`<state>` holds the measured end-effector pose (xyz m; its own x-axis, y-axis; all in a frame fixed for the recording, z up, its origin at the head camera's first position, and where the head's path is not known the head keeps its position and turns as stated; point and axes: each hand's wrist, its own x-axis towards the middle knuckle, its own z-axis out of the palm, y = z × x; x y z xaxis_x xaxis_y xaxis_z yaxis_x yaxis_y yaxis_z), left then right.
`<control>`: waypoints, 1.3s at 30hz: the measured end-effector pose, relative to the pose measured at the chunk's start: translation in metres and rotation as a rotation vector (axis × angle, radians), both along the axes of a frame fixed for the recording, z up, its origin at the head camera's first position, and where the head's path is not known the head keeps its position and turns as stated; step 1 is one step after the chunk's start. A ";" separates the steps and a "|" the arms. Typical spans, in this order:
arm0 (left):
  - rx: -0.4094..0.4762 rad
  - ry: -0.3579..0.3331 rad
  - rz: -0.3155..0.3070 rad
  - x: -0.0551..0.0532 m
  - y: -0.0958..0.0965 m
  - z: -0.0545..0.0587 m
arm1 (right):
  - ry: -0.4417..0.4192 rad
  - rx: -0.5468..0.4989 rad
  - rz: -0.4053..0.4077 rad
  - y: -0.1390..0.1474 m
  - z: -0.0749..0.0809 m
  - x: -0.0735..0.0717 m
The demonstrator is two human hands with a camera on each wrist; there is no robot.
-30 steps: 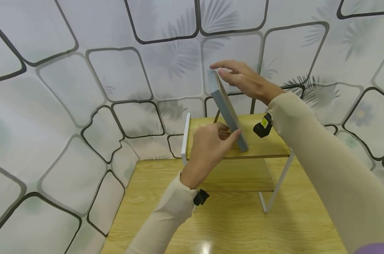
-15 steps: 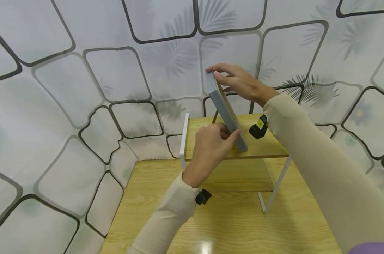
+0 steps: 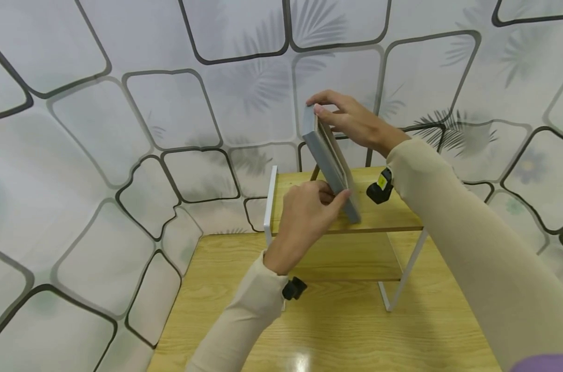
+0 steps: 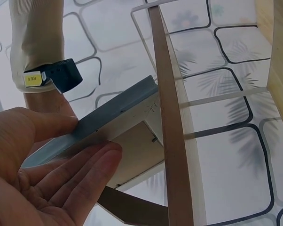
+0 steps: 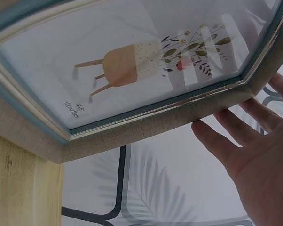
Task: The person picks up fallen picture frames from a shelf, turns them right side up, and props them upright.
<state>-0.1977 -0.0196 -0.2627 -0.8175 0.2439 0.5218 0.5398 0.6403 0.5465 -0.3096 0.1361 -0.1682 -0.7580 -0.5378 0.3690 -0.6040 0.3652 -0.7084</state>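
A picture frame (image 3: 326, 155) with blue-grey sides stands tilted on the upper board of a small two-tier shelf (image 3: 393, 217). In the right wrist view its front shows a linen-like border and a printed card (image 5: 122, 66) with a potted plant drawing. My left hand (image 3: 304, 219) pinches the near lower side, thumb on the side face and fingers behind the back panel (image 4: 137, 150). My right hand (image 3: 355, 121) holds the top edge, thumb towards the front and fingers over the top. A brown support leg (image 4: 132, 207) sticks out behind the frame.
The shelf has white metal legs (image 3: 409, 271) and a lower board (image 3: 355, 258). It stands on a wood-grain table (image 3: 337, 336). A patterned wall covering (image 3: 258, 103) rises close behind and on the left. Something purple (image 3: 548, 364) shows at the bottom right corner.
My right hand has come down onto the frame's top edge, thumb closing against it. The frame has turned slightly, showing more of its front. My left hand keeps its pinch.
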 end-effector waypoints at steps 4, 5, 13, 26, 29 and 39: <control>0.010 -0.007 0.002 0.000 -0.001 0.001 | -0.003 0.003 -0.019 0.001 0.000 0.001; 0.012 -0.008 0.001 0.000 -0.001 0.002 | -0.001 0.005 -0.024 0.002 0.000 0.001; 0.012 -0.006 0.007 -0.002 -0.003 0.003 | 0.012 0.009 -0.060 0.003 0.000 0.002; -0.003 0.007 0.038 -0.003 -0.010 0.003 | 0.065 0.019 -0.222 0.013 -0.001 0.005; -0.014 -0.004 0.053 -0.003 -0.012 0.003 | 0.071 0.029 -0.245 0.015 -0.001 0.006; 0.004 -0.015 0.059 -0.004 -0.018 0.005 | 0.065 0.080 -0.316 0.022 0.003 0.011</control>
